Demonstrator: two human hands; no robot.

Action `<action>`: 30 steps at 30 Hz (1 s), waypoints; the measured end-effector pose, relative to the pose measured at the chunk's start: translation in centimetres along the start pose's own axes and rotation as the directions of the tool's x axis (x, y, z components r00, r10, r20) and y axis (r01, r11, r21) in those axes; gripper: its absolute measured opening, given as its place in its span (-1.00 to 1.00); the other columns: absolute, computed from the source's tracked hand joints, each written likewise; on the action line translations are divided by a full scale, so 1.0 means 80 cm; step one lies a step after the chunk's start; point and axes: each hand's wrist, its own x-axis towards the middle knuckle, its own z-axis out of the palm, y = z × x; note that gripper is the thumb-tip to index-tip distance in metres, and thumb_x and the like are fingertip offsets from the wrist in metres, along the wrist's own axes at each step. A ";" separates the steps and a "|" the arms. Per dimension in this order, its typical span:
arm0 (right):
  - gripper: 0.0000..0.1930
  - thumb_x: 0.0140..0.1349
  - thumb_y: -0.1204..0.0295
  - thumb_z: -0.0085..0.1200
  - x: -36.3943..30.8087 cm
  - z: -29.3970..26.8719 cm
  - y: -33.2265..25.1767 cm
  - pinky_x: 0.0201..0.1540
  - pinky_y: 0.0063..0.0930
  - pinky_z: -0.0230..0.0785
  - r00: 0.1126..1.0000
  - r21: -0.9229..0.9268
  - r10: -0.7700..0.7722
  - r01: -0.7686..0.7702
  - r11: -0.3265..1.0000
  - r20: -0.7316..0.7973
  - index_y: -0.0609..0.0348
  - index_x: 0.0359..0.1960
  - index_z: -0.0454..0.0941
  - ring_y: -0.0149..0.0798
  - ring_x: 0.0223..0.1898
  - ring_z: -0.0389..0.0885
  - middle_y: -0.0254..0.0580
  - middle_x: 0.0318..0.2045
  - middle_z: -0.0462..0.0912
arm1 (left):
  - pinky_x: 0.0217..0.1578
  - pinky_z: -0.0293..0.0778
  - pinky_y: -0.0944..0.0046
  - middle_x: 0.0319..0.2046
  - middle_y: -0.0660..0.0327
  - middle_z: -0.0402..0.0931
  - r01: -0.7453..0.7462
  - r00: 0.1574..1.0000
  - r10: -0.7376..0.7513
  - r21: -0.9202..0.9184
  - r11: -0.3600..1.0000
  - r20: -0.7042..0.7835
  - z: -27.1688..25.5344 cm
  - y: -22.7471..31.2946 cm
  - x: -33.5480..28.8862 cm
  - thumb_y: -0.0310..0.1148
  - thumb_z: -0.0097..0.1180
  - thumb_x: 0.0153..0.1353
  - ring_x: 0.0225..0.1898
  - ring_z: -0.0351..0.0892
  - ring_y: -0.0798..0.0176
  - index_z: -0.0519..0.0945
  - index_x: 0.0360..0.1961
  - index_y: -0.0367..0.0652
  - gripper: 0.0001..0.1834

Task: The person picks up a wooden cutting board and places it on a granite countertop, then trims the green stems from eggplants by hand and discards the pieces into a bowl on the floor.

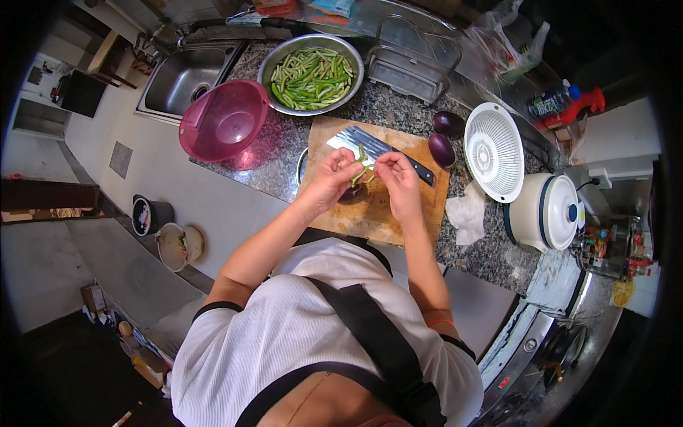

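Over the wooden cutting board [420, 206], my left hand [331, 179] holds a few green bean pieces [361, 175] in its fingers. My right hand [400, 186] is closed in a pinch at the right end of the beans, its fingertips close to the left ones. Under both hands lies a cleaver [384, 149], its broad blade to the upper left and its black handle to the lower right. A dark round thing on the board is partly hidden below my left hand. Beyond the board stands a steel bowl [264, 80] full of green bean pieces.
A pink plastic basin [226, 121] sits left, near the sink [186, 77]. Two eggplants [442, 150], a white colander [493, 153], a crumpled white cloth [467, 215] and a white lidded cooker [533, 213] stand right. A dish rack [409, 71] is behind. Two buckets [179, 247] stand on the floor, left.
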 end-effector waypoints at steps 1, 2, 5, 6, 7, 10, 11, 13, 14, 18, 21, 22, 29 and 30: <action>-0.97 0.13 0.57 -0.02 -0.001 0.000 0.001 -0.23 -0.62 0.27 0.996 -0.139 -0.084 0.085 0.987 0.014 0.23 -0.39 0.43 -0.51 -0.35 0.42 -0.38 -0.37 0.47 | -0.32 0.40 0.49 -0.37 0.28 0.43 -0.055 0.998 0.057 0.047 0.997 -0.034 0.002 0.002 0.001 -0.55 0.04 0.08 -0.39 0.44 0.45 0.29 -0.43 -0.16 -0.84; -0.97 0.11 0.57 -0.01 -0.002 0.001 0.001 -0.24 -0.61 0.27 0.995 -0.207 -0.098 0.096 0.974 0.001 0.23 -0.40 0.44 -0.50 -0.37 0.42 -0.37 -0.39 0.47 | -0.33 0.39 0.49 -0.39 0.30 0.42 -0.089 0.995 0.093 0.122 0.988 -0.025 0.001 0.003 0.002 -0.56 0.04 0.08 -0.39 0.43 0.46 0.30 -0.43 -0.15 -0.84; -0.95 0.06 0.59 0.03 -0.003 0.005 -0.002 -0.29 -0.58 0.27 0.983 -0.459 -0.185 0.165 0.873 0.002 0.21 -0.43 0.44 -0.43 -0.40 0.43 -0.33 -0.43 0.46 | -0.35 0.36 0.52 -0.43 0.33 0.41 -0.171 0.985 0.171 0.294 0.940 0.025 -0.004 0.001 0.004 -0.58 0.07 0.06 -0.40 0.41 0.51 0.31 -0.45 -0.15 -0.83; -0.94 0.04 0.60 0.03 -0.003 0.008 -0.011 -0.30 -0.56 0.27 0.971 -0.568 -0.239 0.215 0.795 0.033 0.21 -0.43 0.45 -0.38 -0.40 0.43 -0.30 -0.45 0.45 | -0.35 0.36 0.53 -0.43 0.33 0.41 -0.185 0.983 0.180 0.320 0.929 0.047 -0.006 -0.001 0.005 -0.58 0.08 0.05 -0.41 0.41 0.53 0.32 -0.47 -0.15 -0.82; -0.93 0.01 0.60 0.04 -0.002 0.009 -0.016 -0.31 -0.53 0.28 0.955 -0.665 -0.287 0.259 0.700 0.070 0.20 -0.44 0.45 -0.33 -0.40 0.43 -0.27 -0.46 0.45 | -0.35 0.36 0.55 -0.44 0.33 0.42 -0.200 0.980 0.188 0.346 0.917 0.068 -0.006 -0.002 0.005 -0.59 0.10 0.03 -0.41 0.41 0.54 0.33 -0.49 -0.15 -0.82; -0.92 -0.04 0.60 0.04 -0.001 0.008 -0.019 -0.33 -0.40 0.28 0.846 -0.838 -0.467 0.437 0.327 0.258 0.19 -0.46 0.46 -0.17 -0.39 0.40 -0.18 -0.49 0.42 | -0.39 0.35 0.56 -0.49 0.35 0.41 -0.084 0.995 0.068 0.269 0.960 0.068 -0.002 0.001 0.005 -0.59 0.11 0.02 -0.44 0.41 0.54 0.32 -0.50 -0.14 -0.81; -0.92 -0.03 0.59 0.03 -0.002 0.009 -0.020 -0.33 -0.37 0.27 0.831 -0.848 -0.474 0.454 0.274 0.292 0.20 -0.45 0.45 -0.15 -0.38 0.40 -0.18 -0.49 0.41 | -0.40 0.35 0.56 -0.51 0.36 0.41 -0.047 0.999 0.039 0.266 0.963 0.036 -0.001 0.001 0.004 -0.59 0.11 0.02 -0.46 0.40 0.54 0.32 -0.51 -0.14 -0.80; -0.93 -0.01 0.57 0.00 -0.005 0.010 -0.020 -0.34 -0.31 0.26 0.799 -0.857 -0.481 0.487 0.167 0.361 0.23 -0.44 0.43 -0.11 -0.37 0.38 -0.17 -0.48 0.41 | -0.43 0.34 0.57 -0.55 0.37 0.40 0.025 0.999 -0.018 0.258 0.966 -0.027 -0.001 0.001 0.004 -0.60 0.11 0.01 -0.49 0.40 0.55 0.32 -0.51 -0.15 -0.80; -0.93 0.00 0.59 -0.01 -0.006 0.012 -0.018 -0.34 -0.33 0.26 0.825 -0.864 -0.456 0.461 0.201 0.334 0.24 -0.43 0.41 -0.11 -0.38 0.38 -0.16 -0.47 0.41 | -0.45 0.34 0.57 -0.55 0.37 0.40 -0.051 0.997 0.073 0.393 0.918 -0.039 -0.002 -0.001 0.004 -0.60 0.10 0.01 -0.49 0.40 0.54 0.31 -0.51 -0.15 -0.80; -0.92 0.04 0.59 -0.07 -0.010 0.017 0.001 -0.31 -0.31 0.24 0.953 -0.807 -0.283 0.254 0.534 0.112 0.25 -0.40 0.34 -0.08 -0.37 0.37 -0.11 -0.45 0.39 | -0.49 0.32 0.57 -0.55 0.35 0.42 -0.187 0.929 0.371 0.851 0.491 -0.009 0.007 -0.008 -0.004 -0.60 0.08 -0.01 -0.51 0.41 0.52 0.29 -0.53 -0.17 -0.80; -0.93 0.05 0.57 -0.10 -0.009 0.018 0.007 -0.29 -0.27 0.22 0.970 -0.749 -0.223 0.216 0.627 0.094 0.24 -0.41 0.31 -0.04 -0.35 0.35 -0.08 -0.46 0.37 | -0.48 0.31 0.56 -0.59 0.39 0.37 -0.174 0.921 0.374 0.743 0.646 -0.110 0.005 -0.017 -0.003 -0.59 0.10 -0.01 -0.52 0.37 0.54 0.30 -0.54 -0.14 -0.79; -0.94 0.06 0.57 -0.10 -0.007 0.017 0.008 -0.29 -0.26 0.22 0.965 -0.750 -0.231 0.242 0.615 0.122 0.24 -0.41 0.31 -0.03 -0.35 0.34 -0.08 -0.46 0.37 | -0.47 0.31 0.55 -0.62 0.42 0.34 -0.168 0.928 0.333 0.615 0.770 -0.164 0.003 -0.020 -0.002 -0.58 0.11 -0.01 -0.52 0.36 0.56 0.31 -0.54 -0.13 -0.79; -0.92 -0.01 0.60 -0.07 0.000 0.010 -0.002 -0.30 -0.29 0.20 0.863 -0.789 -0.304 0.496 0.362 0.403 0.23 -0.44 0.34 -0.06 -0.38 0.33 -0.11 -0.47 0.37 | -0.47 0.39 0.46 -0.50 0.28 0.45 0.339 0.931 -0.334 0.007 0.941 -0.148 -0.023 0.003 0.003 -0.44 0.09 0.06 -0.45 0.49 0.41 0.34 -0.54 -0.11 -0.84; -0.92 -0.02 0.61 -0.06 -0.001 0.012 -0.003 -0.31 -0.30 0.20 0.851 -0.789 -0.307 0.515 0.334 0.425 0.24 -0.44 0.36 -0.05 -0.39 0.33 -0.10 -0.47 0.38 | -0.43 0.42 0.41 -0.49 0.26 0.46 0.401 0.904 -0.407 -0.074 0.913 -0.129 -0.025 0.006 0.004 -0.45 0.07 0.07 -0.45 0.49 0.37 0.37 -0.49 -0.13 -0.89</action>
